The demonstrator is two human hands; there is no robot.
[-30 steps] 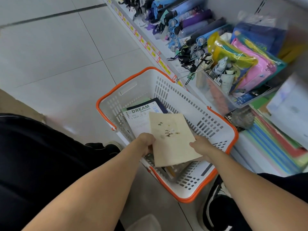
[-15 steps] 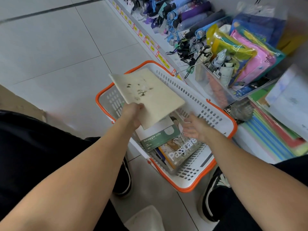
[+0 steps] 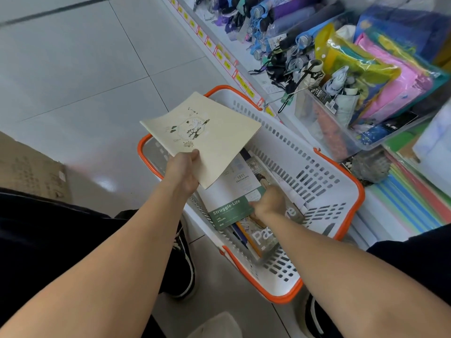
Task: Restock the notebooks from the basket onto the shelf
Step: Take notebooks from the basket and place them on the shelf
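Since half a second ago, the left hand [image 3: 183, 171] has carried the cream notebook [image 3: 202, 136] a little higher and further left, and the right hand [image 3: 269, 203] has dropped from above the stack into the basket [image 3: 324, 176].

The left hand is clamped on the cream notebook's near corner, thumb on the cover. The book hangs in the air over the basket's left rim, cover up, nearly flat. Its long axis runs from that held corner up and away toward the basket's far end; its far right corner points at the shelf [image 3: 380, 215].

The right hand rests on the green notebook [image 3: 231, 211] lying on top of the stack inside the basket. Its fingers look curled onto the cover's right edge, though from this angle it cannot be told whether they have closed on it.

Judged from here, the main risk is the one-corner pinch: a thin, floppy book held that way could sag or slip out on the swing toward the shelf. Lifting the green book one-handed could also drag along the loose books beneath it.
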